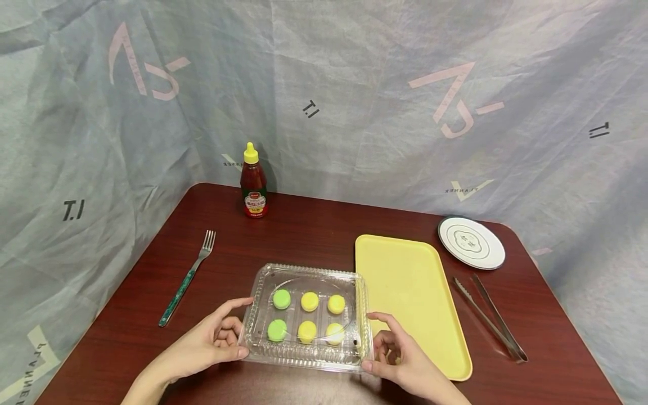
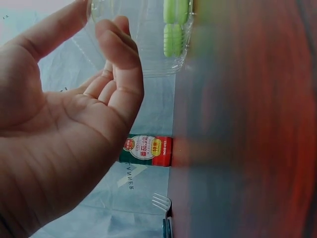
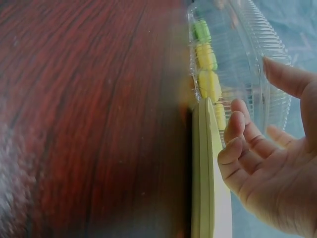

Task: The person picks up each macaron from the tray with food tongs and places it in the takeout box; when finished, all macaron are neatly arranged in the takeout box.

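A clear plastic food box (image 1: 319, 355) stands near the front of the table. Inside it lie two green macarons (image 1: 282, 299) and several yellow macarons (image 1: 336, 304), in two rows. Its ridged clear lid (image 3: 260, 64) spans over them. My left hand (image 1: 207, 340) holds the lid's left side between thumb and forefinger, the other fingers curled beneath. On the opposite side, my right hand (image 1: 405, 360) grips the lid's edge the same way. The right wrist view has the yellow tray (image 3: 210, 198) just below that hand's curled fingers.
The yellow tray's left edge runs under the box's right side. Further right lie metal tongs (image 1: 493, 320) and a white plate (image 1: 473, 243). A fork (image 1: 187, 281) with a green handle lies on the left. A ketchup bottle (image 1: 254, 183) stands at the back.
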`<control>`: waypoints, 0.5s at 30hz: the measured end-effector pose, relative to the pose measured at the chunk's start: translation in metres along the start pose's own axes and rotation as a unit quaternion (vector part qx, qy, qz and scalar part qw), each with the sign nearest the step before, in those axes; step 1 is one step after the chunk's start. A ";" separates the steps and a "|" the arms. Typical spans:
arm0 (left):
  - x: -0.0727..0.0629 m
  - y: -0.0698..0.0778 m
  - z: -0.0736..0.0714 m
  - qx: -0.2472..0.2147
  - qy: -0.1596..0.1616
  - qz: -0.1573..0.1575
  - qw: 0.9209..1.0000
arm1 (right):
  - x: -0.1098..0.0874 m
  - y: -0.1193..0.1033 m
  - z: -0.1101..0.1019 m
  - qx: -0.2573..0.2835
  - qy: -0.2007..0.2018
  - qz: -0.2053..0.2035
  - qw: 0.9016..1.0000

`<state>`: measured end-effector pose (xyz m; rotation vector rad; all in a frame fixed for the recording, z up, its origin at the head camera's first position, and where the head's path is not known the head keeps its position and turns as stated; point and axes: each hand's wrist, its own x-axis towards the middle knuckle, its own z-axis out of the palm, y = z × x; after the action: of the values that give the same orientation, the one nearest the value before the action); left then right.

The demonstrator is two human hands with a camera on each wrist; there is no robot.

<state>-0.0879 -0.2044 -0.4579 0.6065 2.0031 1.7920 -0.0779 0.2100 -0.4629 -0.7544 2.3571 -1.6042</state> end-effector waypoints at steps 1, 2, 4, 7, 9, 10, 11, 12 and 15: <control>0.000 0.000 0.000 -0.001 -0.001 0.000 1.000 | 0.000 0.000 0.000 -0.003 0.003 -0.002 1.000; 0.000 0.000 0.000 -0.001 -0.002 0.001 1.000 | -0.001 0.000 0.000 -0.006 0.006 -0.003 1.000; -0.001 0.001 0.001 0.001 -0.002 0.003 1.000 | -0.001 0.000 0.001 -0.008 0.013 0.000 1.000; -0.002 0.002 0.002 0.007 0.003 0.004 1.000 | -0.003 -0.001 0.002 -0.007 0.022 0.013 1.000; -0.002 0.003 0.003 0.011 0.009 0.005 1.000 | -0.004 -0.001 0.002 -0.004 0.025 0.019 0.999; -0.003 0.004 0.004 0.013 0.013 0.005 1.000 | -0.004 -0.001 0.002 -0.004 0.026 0.024 0.999; -0.003 0.004 0.005 0.014 0.018 0.003 1.000 | -0.005 -0.001 0.002 -0.003 0.027 0.025 0.999; -0.004 0.004 0.005 0.015 0.023 0.000 1.000 | -0.005 -0.001 0.002 -0.002 0.027 0.025 0.999; -0.005 0.004 0.006 0.011 0.029 -0.021 0.999 | -0.005 -0.001 0.002 -0.002 0.022 0.024 0.999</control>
<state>-0.0801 -0.2020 -0.4546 0.5205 2.0607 1.7834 -0.0724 0.2103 -0.4632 -0.6641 2.3912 -1.6116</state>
